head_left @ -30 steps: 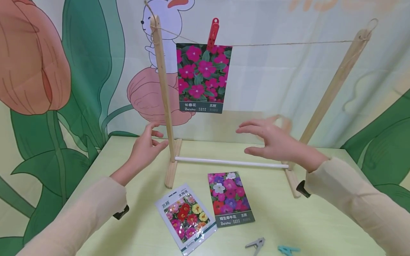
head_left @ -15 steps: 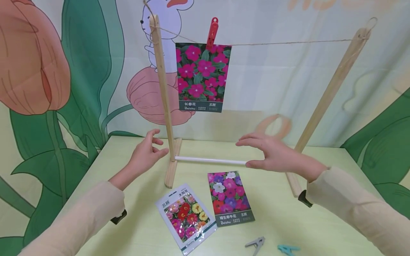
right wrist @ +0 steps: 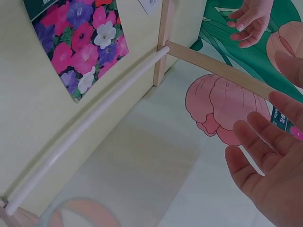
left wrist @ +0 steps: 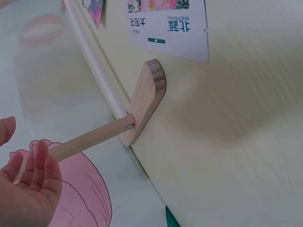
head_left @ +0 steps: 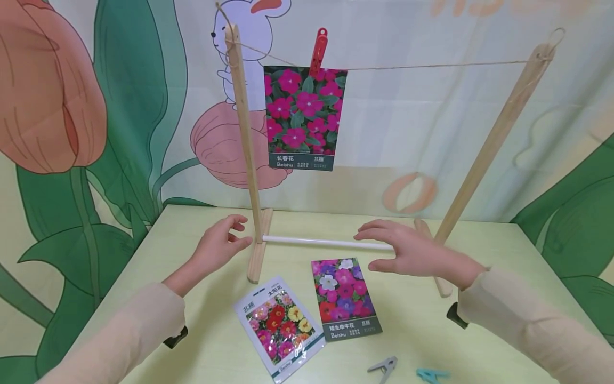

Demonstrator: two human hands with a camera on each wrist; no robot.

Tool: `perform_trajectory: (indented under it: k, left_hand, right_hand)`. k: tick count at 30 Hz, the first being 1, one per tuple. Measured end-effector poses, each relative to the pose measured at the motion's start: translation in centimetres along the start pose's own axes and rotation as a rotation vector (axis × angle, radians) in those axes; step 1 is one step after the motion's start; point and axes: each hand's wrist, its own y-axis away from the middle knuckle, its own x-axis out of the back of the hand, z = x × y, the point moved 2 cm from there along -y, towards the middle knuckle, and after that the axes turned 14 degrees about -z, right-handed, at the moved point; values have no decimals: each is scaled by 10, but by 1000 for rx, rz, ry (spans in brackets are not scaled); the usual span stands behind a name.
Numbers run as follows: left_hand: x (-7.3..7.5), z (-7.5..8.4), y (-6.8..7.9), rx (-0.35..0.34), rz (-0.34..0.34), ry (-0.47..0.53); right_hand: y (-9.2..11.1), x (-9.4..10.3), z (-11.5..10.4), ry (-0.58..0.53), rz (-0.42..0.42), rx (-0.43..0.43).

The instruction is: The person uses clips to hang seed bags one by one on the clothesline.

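My left hand (head_left: 221,244) hovers just left of the rack's left wooden post (head_left: 247,133), fingers loosely bent and holding nothing. In front of the white crossbar (head_left: 326,242), my right hand (head_left: 408,249) is held in the air, fingers spread and relaxed, also with nothing in it. A seed packet with magenta flowers (head_left: 307,114) hangs from the twine (head_left: 431,66) by a red clothespin (head_left: 318,52). Two more packets lie on the table: a white-bordered one with mixed flowers (head_left: 280,325) and a petunia-like one (head_left: 344,298), their edges nearly touching.
A grey clothespin (head_left: 384,367) and a teal clothespin (head_left: 431,374) lie at the table's near edge. The right wooden post (head_left: 499,138) leans outward behind my right forearm. A printed cloth backdrop (head_left: 384,117) hangs behind the table (head_left: 206,341).
Both hands have sunk lower, the right one from above the crossbar to in front of it. The packets, rack and clothespins have stayed put.
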Motion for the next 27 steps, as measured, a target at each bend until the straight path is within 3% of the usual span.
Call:
perform_trajectory:
  k: [8,14,27]
  left_hand:
    - [-8,-10,1,11,-8,-22]
    - [-14,-18,1,48,-47,-34]
    - [-30,-29,5,60,-107,-61]
  right_hand:
    - [0,-11,3,-2,-9,20]
    - [0,-19,7,-22,-24,32]
    - [-4,-39,11,-32,-81,77]
